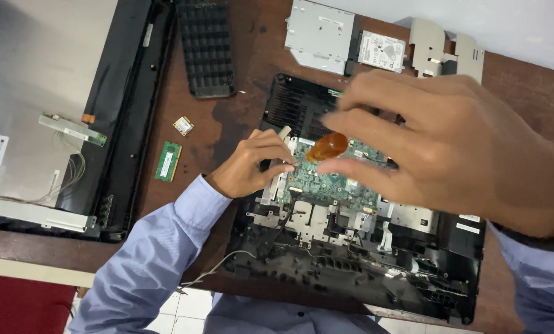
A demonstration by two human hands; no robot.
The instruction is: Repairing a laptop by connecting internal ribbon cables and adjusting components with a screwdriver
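1. The left hand rests curled at the left edge of the green circuit board, fingertips pinched together there.
2. The right hand hovers above the board, fingers closed around an amber-handled screwdriver whose tip points down toward the left fingertips.

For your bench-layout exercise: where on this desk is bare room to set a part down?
Bare wood lies between the keyboard and optical drive. A smaller patch sits between the memory stick and the opened chassis. The chassis itself is crowded.
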